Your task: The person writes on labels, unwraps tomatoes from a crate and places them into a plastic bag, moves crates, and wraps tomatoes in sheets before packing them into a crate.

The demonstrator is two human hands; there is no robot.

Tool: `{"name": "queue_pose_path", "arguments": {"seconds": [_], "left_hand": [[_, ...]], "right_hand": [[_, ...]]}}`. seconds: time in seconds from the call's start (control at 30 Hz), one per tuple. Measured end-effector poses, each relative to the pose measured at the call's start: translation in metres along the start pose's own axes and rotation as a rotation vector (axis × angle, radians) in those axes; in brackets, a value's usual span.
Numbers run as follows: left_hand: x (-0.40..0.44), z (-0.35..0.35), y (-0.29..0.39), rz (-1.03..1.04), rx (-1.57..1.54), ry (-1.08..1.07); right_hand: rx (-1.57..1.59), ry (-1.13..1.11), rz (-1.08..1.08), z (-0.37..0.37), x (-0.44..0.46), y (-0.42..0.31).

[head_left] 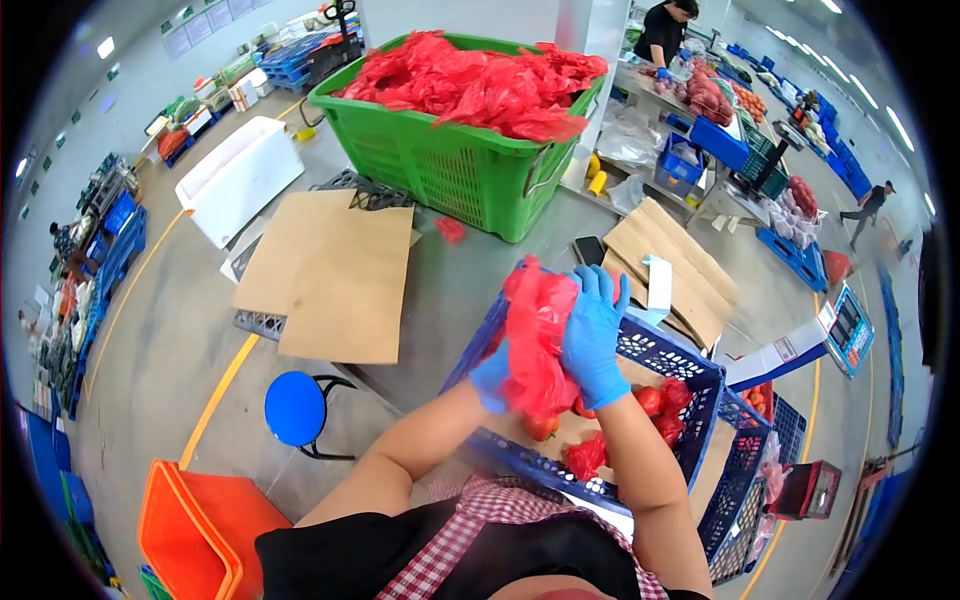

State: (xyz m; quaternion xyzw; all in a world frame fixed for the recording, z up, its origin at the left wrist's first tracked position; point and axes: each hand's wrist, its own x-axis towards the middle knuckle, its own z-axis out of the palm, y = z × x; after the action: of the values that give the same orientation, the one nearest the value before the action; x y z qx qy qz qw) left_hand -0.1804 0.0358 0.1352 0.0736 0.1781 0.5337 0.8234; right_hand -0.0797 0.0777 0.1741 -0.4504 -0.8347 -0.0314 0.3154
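Between my two blue-gloved hands is a crumpled red plastic bag (538,335), held up over a blue crate (706,405). My left hand (490,380) grips the bag from its left side, its fingers mostly hidden behind the plastic. My right hand (594,340) is wrapped over the bag's right side, fingers pointing away from me. Below, a loose tomato (541,427) lies on the cardboard lining of the crate. More tomatoes (650,400) and a red-wrapped bundle (587,457) are at the crate's right and near side.
A green basket (440,165) heaped with red bags (470,85) stands at the table's back. Flat cardboard (325,280) lies left; more cardboard (680,265) and a phone (589,250) lie right. A blue stool (295,408), orange bin (200,530) and scale (850,328) surround me. A co-worker (662,38) stands behind.
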Motion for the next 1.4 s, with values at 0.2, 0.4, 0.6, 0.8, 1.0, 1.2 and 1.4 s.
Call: {"name": "queue_pose_path", "arguments": {"seconds": [0.2,0.4,0.6,0.8,1.0,1.2,1.4], "left_hand": [[0.057,0.056,0.148,0.713,0.571,0.111],[0.223,0.058,0.343,1.268,1.897,0.755],[0.306,0.025,0.336,0.146,3.087,0.760],[0.363,0.012,0.397,0.229,2.701,0.823],[0.308,0.034,0.417,0.370,2.670,0.657],[0.186,0.055,0.349,1.453,2.356,0.144],[0.083,-0.049,0.078,0.363,2.198,-0.327]], "right_hand": [[0.692,0.012,0.276,-0.017,0.014,0.054],[0.794,-0.074,0.684,-0.001,-0.088,0.122],[0.503,-0.060,0.844,-0.017,-0.173,0.165],[0.366,-0.231,0.963,-0.029,-0.187,0.156],[0.485,-0.517,0.379,0.028,-0.139,0.096],[0.266,-0.587,0.306,0.123,-0.123,0.034],[0.310,-0.890,0.269,0.117,-0.152,0.062]]}}
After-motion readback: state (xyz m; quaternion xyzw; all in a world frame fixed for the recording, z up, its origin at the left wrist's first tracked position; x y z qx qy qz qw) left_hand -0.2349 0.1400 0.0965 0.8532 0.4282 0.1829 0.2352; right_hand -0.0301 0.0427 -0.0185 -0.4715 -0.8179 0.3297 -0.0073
